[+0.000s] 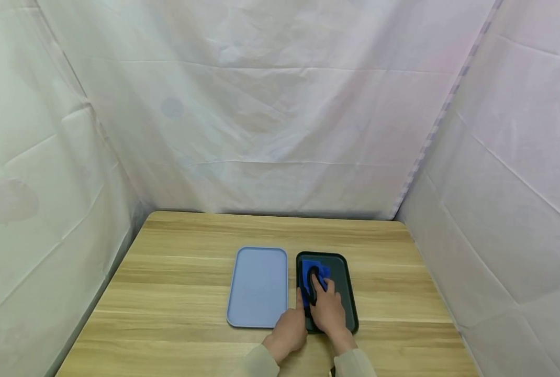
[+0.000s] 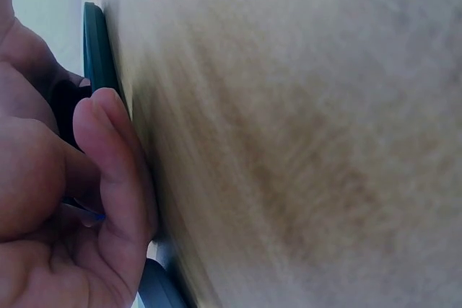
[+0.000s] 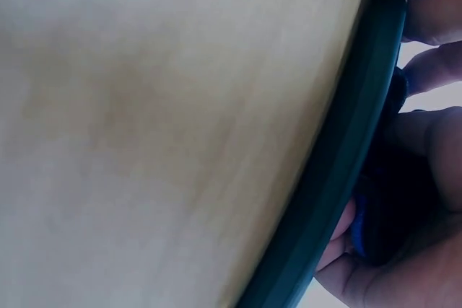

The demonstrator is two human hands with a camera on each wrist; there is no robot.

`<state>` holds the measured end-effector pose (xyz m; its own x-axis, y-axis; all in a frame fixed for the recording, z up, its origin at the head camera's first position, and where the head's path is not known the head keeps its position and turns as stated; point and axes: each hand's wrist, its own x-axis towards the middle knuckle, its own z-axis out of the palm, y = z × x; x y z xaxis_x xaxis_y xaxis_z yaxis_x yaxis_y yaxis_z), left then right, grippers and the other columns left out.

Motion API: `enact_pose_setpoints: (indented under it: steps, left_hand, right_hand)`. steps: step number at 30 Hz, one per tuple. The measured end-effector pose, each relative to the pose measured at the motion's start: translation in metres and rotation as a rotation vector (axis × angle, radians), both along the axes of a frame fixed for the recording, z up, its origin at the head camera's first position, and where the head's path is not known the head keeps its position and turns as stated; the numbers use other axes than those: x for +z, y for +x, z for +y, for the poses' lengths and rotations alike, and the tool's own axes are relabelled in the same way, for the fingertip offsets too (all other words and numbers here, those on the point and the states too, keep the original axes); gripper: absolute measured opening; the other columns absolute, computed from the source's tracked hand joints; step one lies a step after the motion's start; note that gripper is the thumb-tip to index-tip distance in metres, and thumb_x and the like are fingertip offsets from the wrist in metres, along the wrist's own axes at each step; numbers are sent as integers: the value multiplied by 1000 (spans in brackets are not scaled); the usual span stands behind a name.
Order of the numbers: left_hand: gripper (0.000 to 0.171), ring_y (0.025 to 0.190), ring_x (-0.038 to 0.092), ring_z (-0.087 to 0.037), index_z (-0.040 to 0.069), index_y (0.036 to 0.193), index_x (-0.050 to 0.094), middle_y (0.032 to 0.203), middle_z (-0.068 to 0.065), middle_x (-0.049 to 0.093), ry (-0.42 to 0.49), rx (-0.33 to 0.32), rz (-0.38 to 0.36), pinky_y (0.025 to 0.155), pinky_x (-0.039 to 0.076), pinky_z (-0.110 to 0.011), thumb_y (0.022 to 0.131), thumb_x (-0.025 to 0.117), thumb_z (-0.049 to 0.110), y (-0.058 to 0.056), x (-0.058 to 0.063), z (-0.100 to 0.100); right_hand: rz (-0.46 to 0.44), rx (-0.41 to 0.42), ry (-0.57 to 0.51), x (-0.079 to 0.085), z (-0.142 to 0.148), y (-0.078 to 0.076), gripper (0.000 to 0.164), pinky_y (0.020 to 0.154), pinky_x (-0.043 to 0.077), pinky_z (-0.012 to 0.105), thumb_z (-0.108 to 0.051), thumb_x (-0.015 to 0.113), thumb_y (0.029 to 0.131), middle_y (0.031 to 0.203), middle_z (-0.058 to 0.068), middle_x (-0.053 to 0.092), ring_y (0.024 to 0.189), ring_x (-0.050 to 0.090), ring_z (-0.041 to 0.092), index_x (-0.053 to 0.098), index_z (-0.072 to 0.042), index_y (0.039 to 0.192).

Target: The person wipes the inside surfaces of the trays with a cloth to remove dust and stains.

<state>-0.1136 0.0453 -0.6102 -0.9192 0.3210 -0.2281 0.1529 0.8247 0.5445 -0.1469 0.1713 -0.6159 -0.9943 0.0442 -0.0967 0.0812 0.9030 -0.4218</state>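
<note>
A dark green tray (image 1: pixel 345 285) lies on the table with a flat blue sheet (image 1: pixel 306 265) inside it. Over the sheet, my right hand (image 1: pixel 329 312) grips a black-and-blue object with a curved handle (image 1: pixel 312 273); its underside is hidden. My left hand (image 1: pixel 290 329) is at the tray's near left side, index finger stretched forward along the rim and sheet edge, the other fingers bent. In the right wrist view, the black-and-blue object (image 3: pixel 397 207) sits within the right hand's fingers (image 3: pixel 444 142), just behind the tray rim (image 3: pixel 346 149).
A light blue tray (image 1: pixel 258 288) lies left of the green one, a narrow gap between them, close to my left hand. The wooden table (image 1: pixel 176 293) carries both trays. White cloth walls (image 1: pixel 280 115) enclose its back and sides.
</note>
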Motion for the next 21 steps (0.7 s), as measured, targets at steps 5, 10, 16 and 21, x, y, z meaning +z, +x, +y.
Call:
enact_pose_setpoints:
  steps: [5,10,16,21]
  left_hand:
    - [92,43,44,-13,-2,154,7,54,-2,50,4,6,3,43,37,-27,84,66,8,-2,-2,1]
    - [93,45,45,-14,-1,154,7,56,-4,51,10,11,-17,45,38,-28,84,67,8,-2,0,1]
    - [93,45,46,-15,1,155,5,56,-3,51,17,22,-44,45,39,-29,84,66,8,0,1,0]
    - [94,45,46,-15,0,155,7,57,-4,52,11,22,-36,46,39,-29,84,68,9,0,0,0]
  right_hand:
    - [6,-18,-2,1,-1,4,76,47,39,33,-16,72,83,150,16,32,98,54,37,38,-30,149]
    - [1,-27,1,2,-2,8,76,47,39,33,-15,72,83,151,14,32,99,54,37,38,-31,149]
    - [-12,-17,-5,4,-1,15,75,46,39,33,-14,72,83,152,13,31,97,53,35,39,-30,149]
    - [-8,-10,1,4,-1,18,75,47,39,33,-14,72,83,151,14,32,97,54,35,39,-29,149]
